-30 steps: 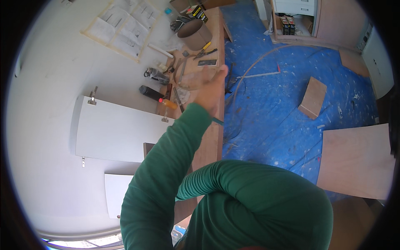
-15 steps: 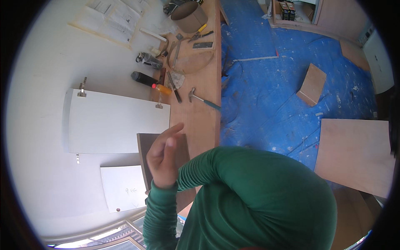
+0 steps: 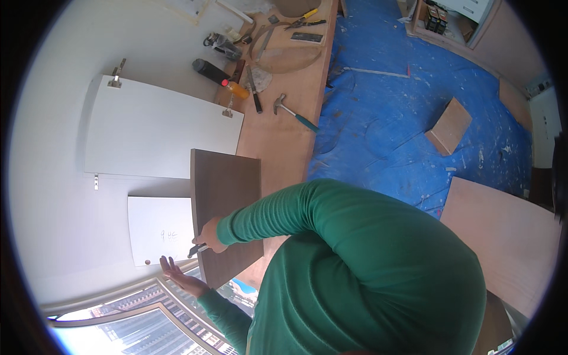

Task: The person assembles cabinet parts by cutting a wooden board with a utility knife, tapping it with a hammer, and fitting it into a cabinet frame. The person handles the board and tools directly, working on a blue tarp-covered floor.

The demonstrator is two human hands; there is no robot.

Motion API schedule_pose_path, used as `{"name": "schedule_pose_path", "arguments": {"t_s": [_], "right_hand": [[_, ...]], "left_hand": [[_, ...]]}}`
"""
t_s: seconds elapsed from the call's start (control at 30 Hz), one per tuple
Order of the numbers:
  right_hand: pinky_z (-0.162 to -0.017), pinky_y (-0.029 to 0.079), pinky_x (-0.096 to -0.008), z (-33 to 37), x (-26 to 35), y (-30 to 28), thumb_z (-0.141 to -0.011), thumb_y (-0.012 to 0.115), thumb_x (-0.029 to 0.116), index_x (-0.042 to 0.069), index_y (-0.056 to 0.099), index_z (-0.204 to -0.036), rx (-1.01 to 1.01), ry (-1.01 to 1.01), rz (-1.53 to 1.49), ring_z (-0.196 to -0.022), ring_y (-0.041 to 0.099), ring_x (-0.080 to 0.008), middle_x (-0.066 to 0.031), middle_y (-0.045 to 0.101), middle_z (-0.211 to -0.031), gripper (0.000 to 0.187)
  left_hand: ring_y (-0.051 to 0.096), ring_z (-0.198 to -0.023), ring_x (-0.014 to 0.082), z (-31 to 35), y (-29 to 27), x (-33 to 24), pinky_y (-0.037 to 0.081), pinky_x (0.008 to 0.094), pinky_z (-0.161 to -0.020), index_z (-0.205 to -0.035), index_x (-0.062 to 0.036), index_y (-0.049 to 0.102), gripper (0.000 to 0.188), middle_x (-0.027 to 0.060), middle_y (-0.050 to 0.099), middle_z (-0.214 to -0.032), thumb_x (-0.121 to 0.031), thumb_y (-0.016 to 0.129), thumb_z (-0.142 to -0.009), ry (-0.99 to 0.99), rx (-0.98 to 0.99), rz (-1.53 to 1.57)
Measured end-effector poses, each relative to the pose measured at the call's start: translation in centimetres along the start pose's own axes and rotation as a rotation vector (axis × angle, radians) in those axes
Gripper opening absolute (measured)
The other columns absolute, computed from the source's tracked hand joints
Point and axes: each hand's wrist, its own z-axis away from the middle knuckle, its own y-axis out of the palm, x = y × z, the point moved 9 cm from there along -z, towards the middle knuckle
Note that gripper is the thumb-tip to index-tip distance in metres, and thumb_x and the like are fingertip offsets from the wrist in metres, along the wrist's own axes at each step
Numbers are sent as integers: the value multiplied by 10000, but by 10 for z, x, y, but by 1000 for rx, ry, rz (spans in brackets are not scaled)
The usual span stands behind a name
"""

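Note:
A dark brown board (image 3: 228,189) stands tilted at the near end of the wooden bench (image 3: 286,160). My right hand (image 3: 209,235) is at its left edge, fingers closed round a small black tool with a light part (image 3: 197,249), whose exact kind I cannot make out. Palm up and fingers spread, my left hand (image 3: 182,280) holds nothing, just below the tool. Left of the board, a small white panel (image 3: 155,216) with handwriting and a round hole leans on the wall. Beyond it stands a larger white panel (image 3: 160,130) with metal hinges.
A claw hammer (image 3: 296,113) lies at the bench's right edge. Farther back are an orange-drink bottle (image 3: 236,89), a dark flask (image 3: 208,71) and pliers (image 3: 307,25). Blue sheeting (image 3: 378,124) covers the floor under a box-like wooden piece (image 3: 449,125). A window (image 3: 136,322) is lower left.
My left hand has dropped from above the brown board to beside its lower left edge, opening out. My right hand and the tool, mostly hidden before, now show. The view has shifted.

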Motion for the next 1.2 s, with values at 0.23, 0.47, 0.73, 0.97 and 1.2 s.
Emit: {"name": "schedule_pose_path", "arguments": {"t_s": [0.23, 0.47, 0.73, 0.97, 1.2], "right_hand": [[-902, 575, -472, 36, -26, -15, -931, 730, 280, 229, 186, -1719, -132, 11, -255, -1026, 742, -369, -160, 751, -1193, 959], [-854, 572, -473, 226, -176, 14, -910, 750, 392, 135, 182, -1703, -374, 333, -475, -926, 734, -389, -205, 763, -1056, 1009], [-863, 571, -504, 558, -314, 148, -851, 799, 436, 40, 675, -1174, 66, 1326, -287, -974, 737, -380, -201, 755, -1068, 525], [-811, 599, -485, 651, -292, 219, -854, 848, 459, -23, 734, -1086, -25, 1661, -553, -905, 748, -354, -216, 752, -1009, 547], [-789, 617, -513, 644, -234, 225, -876, 840, 485, 13, 747, -1174, -26, 1678, -564, -839, 751, -349, -226, 758, -1066, 566]], "left_hand": [[488, -1469, 337, 16, 39, 74, 305, 493, -1257, -1593, 7, 424, 858, 208, 549, -1554, -643, 119, -1123, -222, 137, 169], [702, -1177, 399, 31, 59, 33, 542, 464, -1015, -1311, 21, 693, 480, 234, 731, -1253, -337, 739, -995, 96, 234, -381], [726, -1135, 398, -10, 103, 21, 556, 457, -987, -1317, 11, 686, 549, 235, 741, -1248, -392, 789, -959, 102, 439, -448], [704, -1131, 459, -27, 140, 29, 560, 478, -965, -1332, 7, 665, 498, 275, 728, -1221, -416, 548, -1096, 192, 435, -525], [721, -1085, 466, -14, 147, 19, 565, 535, -918, -1357, -77, 653, 450, 274, 737, -1190, -429, 527, -1108, 194, 388, -642]]}}
